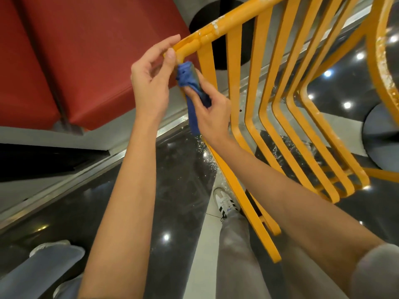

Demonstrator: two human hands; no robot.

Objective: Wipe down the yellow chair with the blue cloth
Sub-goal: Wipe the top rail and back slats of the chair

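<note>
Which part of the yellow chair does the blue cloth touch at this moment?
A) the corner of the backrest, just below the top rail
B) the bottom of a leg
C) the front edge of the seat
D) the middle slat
A: the right hand presses the blue cloth against the yellow chair at the backrest corner, while the left hand holds the top rail there.

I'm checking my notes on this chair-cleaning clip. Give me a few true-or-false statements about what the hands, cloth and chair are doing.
1. The right hand holds the blue cloth against the yellow chair. True.
2. The left hand hangs free of the chair. False: its fingers grip the top corner.
3. The chair's paint is flawless. False: the top rail shows white chipped patches.
4. A red cushion lies beyond the chair. True.
5. The cloth lies on the floor. False: it is in the right hand.
</note>
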